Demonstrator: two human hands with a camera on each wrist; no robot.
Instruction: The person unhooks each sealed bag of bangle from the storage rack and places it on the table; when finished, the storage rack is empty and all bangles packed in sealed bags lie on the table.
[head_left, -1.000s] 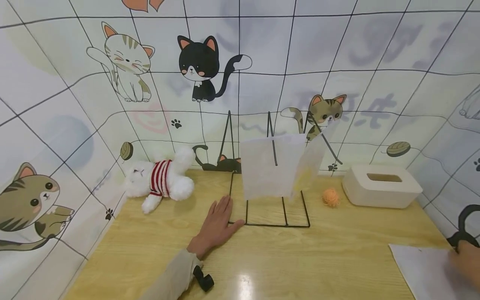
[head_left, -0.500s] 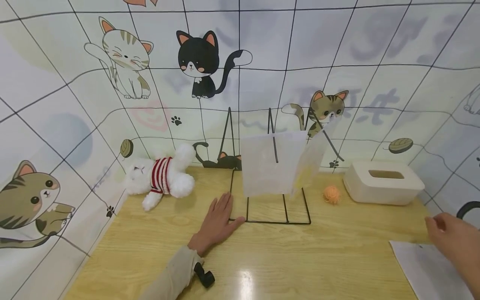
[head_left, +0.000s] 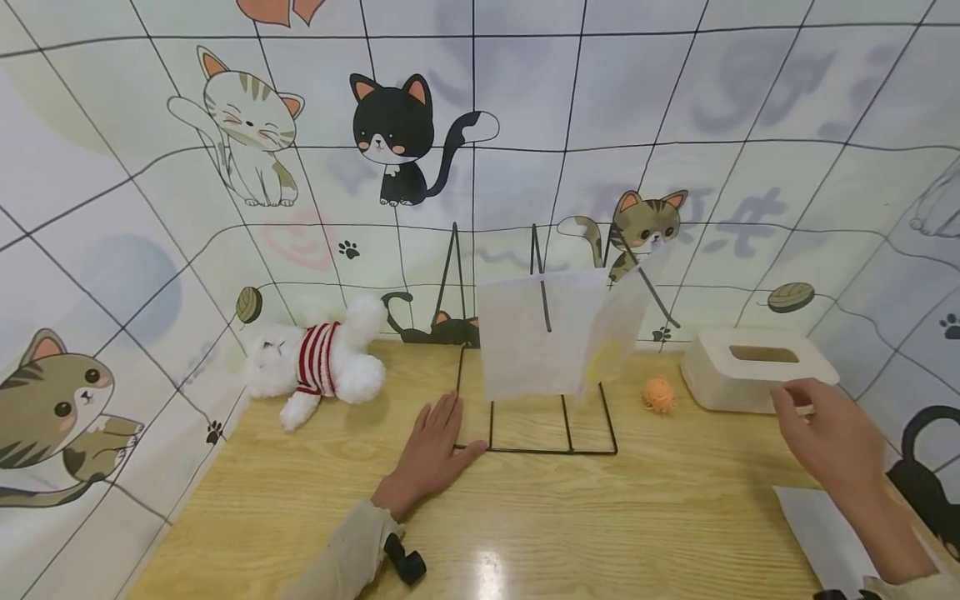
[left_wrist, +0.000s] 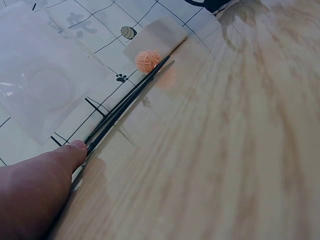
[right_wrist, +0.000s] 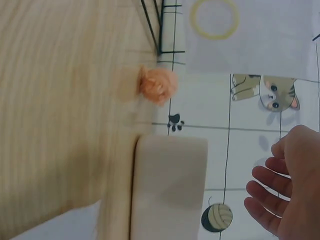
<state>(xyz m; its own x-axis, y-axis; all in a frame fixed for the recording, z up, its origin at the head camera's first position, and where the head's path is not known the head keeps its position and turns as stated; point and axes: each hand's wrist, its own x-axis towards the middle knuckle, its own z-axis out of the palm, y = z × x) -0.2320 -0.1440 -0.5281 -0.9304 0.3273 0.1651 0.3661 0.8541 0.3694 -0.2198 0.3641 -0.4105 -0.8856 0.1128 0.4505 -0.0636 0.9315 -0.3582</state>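
While the left hand [head_left: 423,458] lies flat, fingers straight, touching the one wire rack [head_left: 551,452] on the desk [head_left: 600,533], the right hand [head_left: 836,429] holds nothing, its grip loosely curled. Steadying the rack and its two translucent bags [head_left: 525,346] seems the step; next probably calls for reaching inward, past one orange ball [head_left: 657,395].

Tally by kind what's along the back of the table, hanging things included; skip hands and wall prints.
Plush: 1
Rack: 1
Hanging sheets: 2
Yarn ball: 1
Box: 1
Total: 6
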